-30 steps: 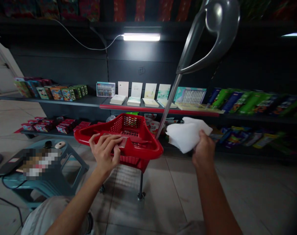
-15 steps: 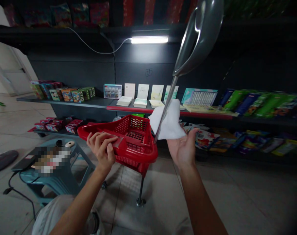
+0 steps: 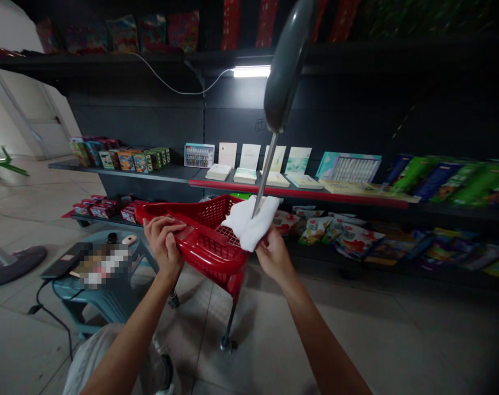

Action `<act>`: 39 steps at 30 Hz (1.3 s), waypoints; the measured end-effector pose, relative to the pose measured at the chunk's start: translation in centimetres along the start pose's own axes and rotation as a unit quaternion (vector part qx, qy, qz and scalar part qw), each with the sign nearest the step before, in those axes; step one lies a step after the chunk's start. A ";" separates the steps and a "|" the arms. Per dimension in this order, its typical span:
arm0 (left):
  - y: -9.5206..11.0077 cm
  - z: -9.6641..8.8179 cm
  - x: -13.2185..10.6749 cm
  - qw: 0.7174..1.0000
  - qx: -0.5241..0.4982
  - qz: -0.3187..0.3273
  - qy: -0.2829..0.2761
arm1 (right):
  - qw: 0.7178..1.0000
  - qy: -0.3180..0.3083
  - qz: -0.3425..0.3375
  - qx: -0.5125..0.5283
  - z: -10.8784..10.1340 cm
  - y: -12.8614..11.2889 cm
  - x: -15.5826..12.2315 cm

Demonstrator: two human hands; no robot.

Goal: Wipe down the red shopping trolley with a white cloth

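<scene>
No readable text; labels on snack packets (image 3: 315,230) too small, blurred.

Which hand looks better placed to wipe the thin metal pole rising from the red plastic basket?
Probably the right hand: its white cloth sits against the metal pole, while the left hand is clasped on the rim of the red plastic basket, holding it.

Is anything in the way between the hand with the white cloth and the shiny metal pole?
Only the cloth: the crumpled white cloth lies between the right hand and the thin silver metal pole, covering the pole's lower end. Nothing else stands between them.
</scene>
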State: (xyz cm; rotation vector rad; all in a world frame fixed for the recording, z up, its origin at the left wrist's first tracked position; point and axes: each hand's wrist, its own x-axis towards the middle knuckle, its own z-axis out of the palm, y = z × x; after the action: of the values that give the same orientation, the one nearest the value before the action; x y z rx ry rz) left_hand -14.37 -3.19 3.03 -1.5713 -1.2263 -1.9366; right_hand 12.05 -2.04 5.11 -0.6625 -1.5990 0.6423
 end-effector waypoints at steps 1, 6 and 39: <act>0.1 -0.2 0.2 1.000 0.007 -0.008 -0.008 | 1.000 -0.012 0.003 -0.014 0.1 0.3 -0.1; 3.4 -1.7 0.3 0.997 0.075 0.005 -0.037 | 0.998 -0.025 0.006 -0.049 0.6 1.9 -0.7; 0.5 -1.7 -1.9 0.989 0.087 0.100 -0.064 | 0.946 -0.127 0.012 -0.298 1.1 11.7 -0.9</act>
State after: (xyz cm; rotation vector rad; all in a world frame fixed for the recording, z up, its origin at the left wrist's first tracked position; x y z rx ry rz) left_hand -14.49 -5.28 1.46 -1.6771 -1.2008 -1.5827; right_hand 11.73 5.21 -4.19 -1.0749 -2.0527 0.2549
